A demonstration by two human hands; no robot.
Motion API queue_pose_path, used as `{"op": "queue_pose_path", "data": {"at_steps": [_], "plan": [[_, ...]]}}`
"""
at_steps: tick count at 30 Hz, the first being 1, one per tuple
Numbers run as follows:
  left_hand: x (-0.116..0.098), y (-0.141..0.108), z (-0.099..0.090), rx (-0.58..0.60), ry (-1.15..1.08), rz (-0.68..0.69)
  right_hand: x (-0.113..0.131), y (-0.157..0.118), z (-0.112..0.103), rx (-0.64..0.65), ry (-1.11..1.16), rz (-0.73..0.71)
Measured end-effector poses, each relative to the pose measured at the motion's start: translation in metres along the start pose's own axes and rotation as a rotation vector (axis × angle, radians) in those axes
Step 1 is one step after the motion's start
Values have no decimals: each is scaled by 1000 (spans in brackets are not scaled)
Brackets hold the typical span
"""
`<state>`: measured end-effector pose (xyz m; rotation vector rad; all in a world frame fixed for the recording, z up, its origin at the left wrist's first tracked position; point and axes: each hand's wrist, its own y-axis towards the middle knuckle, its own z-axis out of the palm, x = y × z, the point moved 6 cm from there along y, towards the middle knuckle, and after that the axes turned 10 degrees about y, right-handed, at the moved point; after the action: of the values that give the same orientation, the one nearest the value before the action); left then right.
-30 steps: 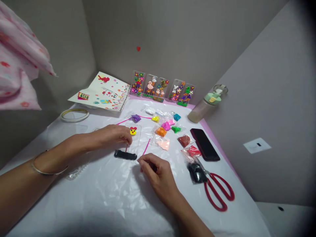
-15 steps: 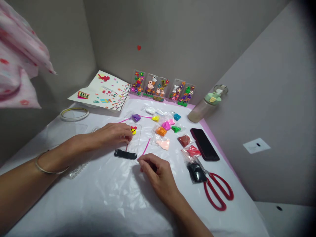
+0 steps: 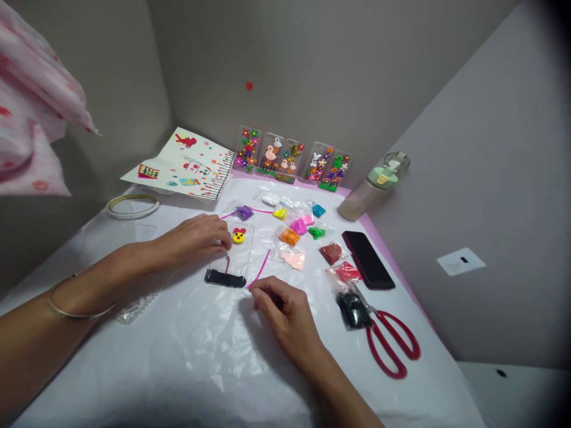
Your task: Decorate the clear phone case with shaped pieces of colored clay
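Observation:
A clear phone case lies on the white plastic sheet, with a yellow clay face with red on top at its upper part and a black clay strip across its lower end. A thin reddish strand rises from the black strip. My left hand is over the case's left side, its fingers pressed together; what they hold, if anything, is too small to make out. My right hand pinches the lower end of a thin pink stick just right of the case.
Bags of coloured clay lie beyond and right of the case. Red-handled scissors, a phone and a bottle stand or lie at right. Decorated cases lean on the back wall, beside an open notebook.
My left hand has drawn back a little to the left, baring the whole yellow face. The reddish strand now looks curved at its top. My right hand has stayed in place.

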<state>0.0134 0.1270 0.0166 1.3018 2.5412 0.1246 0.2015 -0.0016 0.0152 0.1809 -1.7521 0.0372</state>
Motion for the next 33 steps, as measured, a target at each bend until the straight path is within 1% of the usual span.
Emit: {"op": "queue_pose_path", "data": {"at_steps": [4,9,18,25,28,33], "plan": [[-2,0,5,20,18,28,0,0,1,2,4,4],[-5,2,10,16,21,52,-1,0,0,4,7,14],[-13,6,13,-40,25,83,-4,0,0,13,19,37],[-11,7,16,-84,34,106,-2,1,0,11,12,27],[-11,7,16,-85,32,122,-2,0,0,8,17,20],[-13,4,7,-84,10,124,0,-1,0,5,19,14]]}}
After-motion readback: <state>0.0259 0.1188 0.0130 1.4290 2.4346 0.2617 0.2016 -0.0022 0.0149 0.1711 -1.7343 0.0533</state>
